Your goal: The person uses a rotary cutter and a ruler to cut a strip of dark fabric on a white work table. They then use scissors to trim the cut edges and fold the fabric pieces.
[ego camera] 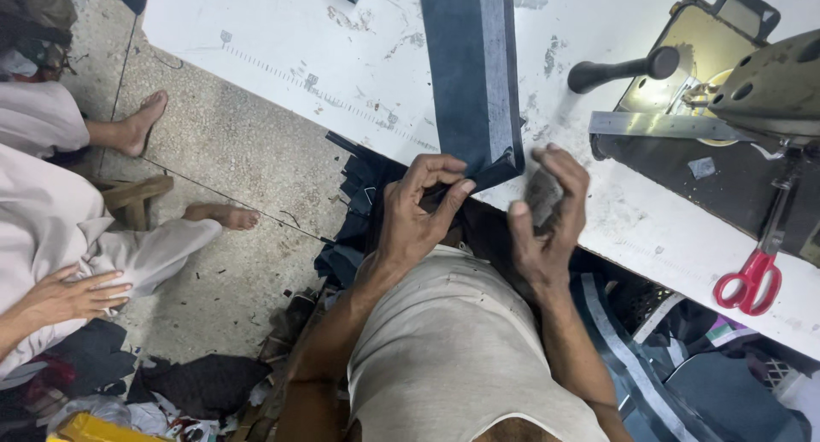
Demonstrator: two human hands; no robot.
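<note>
A long dark blue fabric strip (465, 75) with a pale lining band lies across the white worktable (342, 49), its near end at the table's front edge. My left hand (418, 207) pinches that near end with fingers curled over the corner. My right hand (547, 211) is beside it, closed on a small grey fabric piece (543, 196), which looks blurred.
A sewing machine (760, 92) with a lit needle area and a metal ruler (658, 124) stands at the right. Red-handled scissors (752, 280) lie near the table edge. Another person sits at the left on the speckled floor (239, 152), bare feet out. Dark fabric scraps (201, 382) litter the floor.
</note>
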